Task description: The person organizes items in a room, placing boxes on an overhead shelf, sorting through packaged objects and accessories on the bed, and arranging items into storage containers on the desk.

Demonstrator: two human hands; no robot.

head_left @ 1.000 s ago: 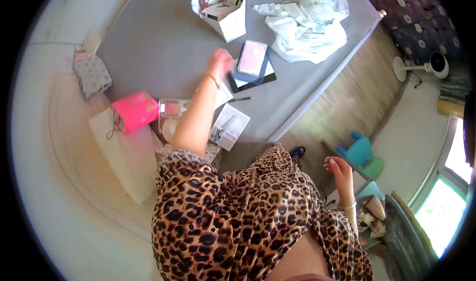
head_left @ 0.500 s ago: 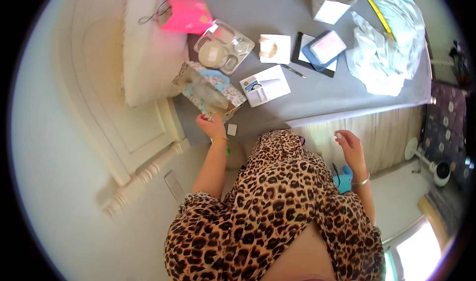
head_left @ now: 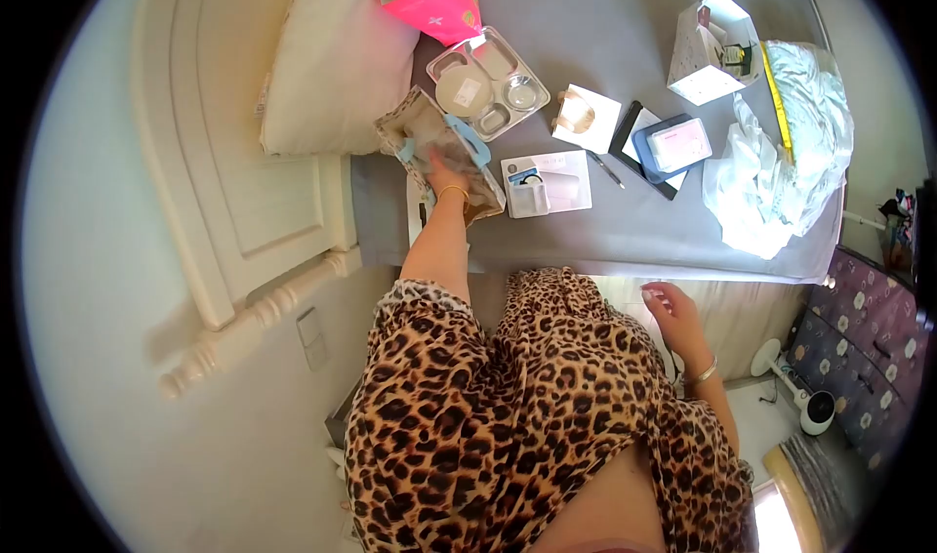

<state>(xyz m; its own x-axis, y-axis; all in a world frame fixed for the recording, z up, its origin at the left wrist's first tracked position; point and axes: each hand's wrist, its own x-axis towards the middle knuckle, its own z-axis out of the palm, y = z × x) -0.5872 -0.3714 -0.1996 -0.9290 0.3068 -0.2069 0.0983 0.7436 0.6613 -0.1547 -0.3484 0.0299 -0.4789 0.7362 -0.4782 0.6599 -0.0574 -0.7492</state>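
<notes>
My left hand reaches into an open patterned paper bag with light blue parts, at the bed's near left. Its fingers are partly hidden inside, so their grip cannot be made out. My right hand hangs beside my body over the floor, fingers loosely bent and nothing visible in them. Just beyond the bag lies a metal compartment tray with a round lidded container on it. A white box with a clear insert sits right of the bag.
A pink bag and a white cushion lie far left. Rightward are a small square box, a pen, stacked flat items, a white container and plastic bags. A wooden headboard borders the left.
My left hand went from above the stacked items to the patterned bag's edge, then into its opening. My right hand stays at my side. The view has turned and shifted toward the headboard.
</notes>
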